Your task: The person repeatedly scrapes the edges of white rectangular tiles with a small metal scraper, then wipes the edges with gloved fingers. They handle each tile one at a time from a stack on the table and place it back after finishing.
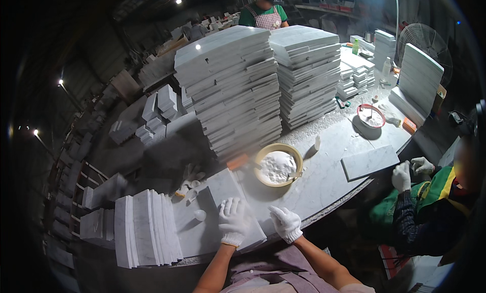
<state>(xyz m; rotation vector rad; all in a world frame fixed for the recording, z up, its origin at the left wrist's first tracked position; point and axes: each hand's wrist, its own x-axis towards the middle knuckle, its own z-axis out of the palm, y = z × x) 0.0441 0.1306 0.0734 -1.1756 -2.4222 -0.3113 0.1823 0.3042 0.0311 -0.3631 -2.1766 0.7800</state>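
Both my hands wear white gloves. My left hand [234,222] lies flat, fingers spread, on a white marble slab [217,191] at the near edge of the marble worktable [324,176]. My right hand [286,223] rests on the table edge just right of that slab, fingers loosely apart, holding nothing. A yellow-rimmed bowl of white paste [277,165] with a scraper in it stands just beyond my hands. An orange-handled tool [238,162] lies left of the bowl.
Two tall stacks of marble slabs [238,85] [308,75] stand behind the bowl. Upright slabs [144,232] sit at my left. A seated person [430,202] with gloved hands is at the right, near a loose slab [369,161] and a red-rimmed bowl [371,115]. Another person [263,12] stands far back.
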